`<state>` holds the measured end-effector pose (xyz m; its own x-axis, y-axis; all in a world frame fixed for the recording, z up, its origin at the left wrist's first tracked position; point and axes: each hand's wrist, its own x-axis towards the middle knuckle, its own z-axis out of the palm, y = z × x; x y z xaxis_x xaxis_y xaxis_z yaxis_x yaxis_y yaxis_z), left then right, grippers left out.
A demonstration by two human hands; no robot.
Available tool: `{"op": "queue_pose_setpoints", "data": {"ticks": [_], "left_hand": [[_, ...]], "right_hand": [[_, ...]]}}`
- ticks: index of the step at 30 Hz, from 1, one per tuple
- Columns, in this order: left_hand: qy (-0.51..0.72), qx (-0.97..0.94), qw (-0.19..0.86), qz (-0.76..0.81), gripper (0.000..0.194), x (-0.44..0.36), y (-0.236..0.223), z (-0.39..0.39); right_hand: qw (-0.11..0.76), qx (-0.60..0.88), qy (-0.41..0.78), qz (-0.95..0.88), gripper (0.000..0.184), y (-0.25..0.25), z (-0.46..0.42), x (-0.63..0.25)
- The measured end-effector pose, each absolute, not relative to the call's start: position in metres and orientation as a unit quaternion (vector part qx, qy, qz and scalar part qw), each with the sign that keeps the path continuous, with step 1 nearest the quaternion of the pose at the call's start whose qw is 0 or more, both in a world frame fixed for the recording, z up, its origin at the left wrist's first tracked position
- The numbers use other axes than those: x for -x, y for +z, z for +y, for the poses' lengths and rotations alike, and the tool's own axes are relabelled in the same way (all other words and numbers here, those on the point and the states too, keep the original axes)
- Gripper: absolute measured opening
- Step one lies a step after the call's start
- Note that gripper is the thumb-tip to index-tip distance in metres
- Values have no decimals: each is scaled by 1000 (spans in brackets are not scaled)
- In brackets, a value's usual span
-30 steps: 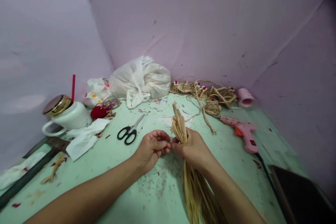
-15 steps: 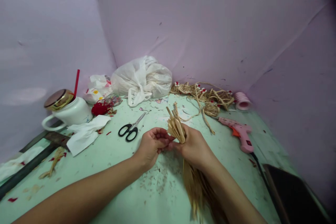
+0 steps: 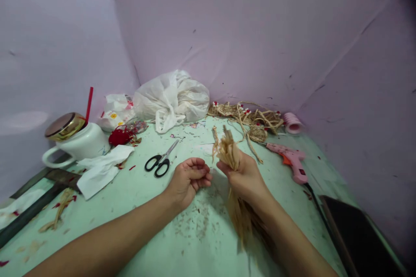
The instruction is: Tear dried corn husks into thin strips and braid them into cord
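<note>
My right hand [image 3: 245, 177] is wrapped round a bundle of dried husk strips [image 3: 238, 218]. The short, ragged end stands above my thumb, and the long strips hang below the fist, blurred by motion. To its left, a small gap away, is my left hand [image 3: 191, 179], with curled fingers and the thumb against them; whether something thin is pinched there I cannot make out. Black-handled scissors [image 3: 161, 162] lie just beyond my left hand, blades half closed and pointing away. A thin straw-coloured braided piece [image 3: 214, 140] lies behind the bundle.
On the right are a pink glue gun [image 3: 290, 160], a pink spool [image 3: 292, 123] and a dark flat object [image 3: 357, 238]. Braided cords [image 3: 256, 121] and a white plastic bag [image 3: 173, 99] line the back. A white mug [image 3: 87, 140], red yarn [image 3: 120, 135] and hammer [image 3: 35, 207] are left.
My left hand has come away from the bundle, leaving a gap. My right hand has shifted slightly right with the bundle, still gripping it. The whole view has turned slightly.
</note>
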<state>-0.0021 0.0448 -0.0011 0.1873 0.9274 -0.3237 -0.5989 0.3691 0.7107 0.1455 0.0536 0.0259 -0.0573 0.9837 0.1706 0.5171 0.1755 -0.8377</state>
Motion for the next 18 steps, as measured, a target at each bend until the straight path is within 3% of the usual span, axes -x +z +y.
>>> {"op": "queue_pose_setpoints", "data": {"ticks": [3,7,13,18], "left_hand": [[497,-211,758,366,16,4,2,46],[480,-206,772,362,9,4,2,47],[474,-229,769,362,12,3,-3,46],[476,-234,768,360,14,3,-1,46]], "right_hand": [[410,575,311,-635,16,27,57,-149],[378,566,319,-659,23,28,54,-144],[344,570,278,-693,17,28,46,-135],[364,558,274,-694,11,35,44,-135]]}}
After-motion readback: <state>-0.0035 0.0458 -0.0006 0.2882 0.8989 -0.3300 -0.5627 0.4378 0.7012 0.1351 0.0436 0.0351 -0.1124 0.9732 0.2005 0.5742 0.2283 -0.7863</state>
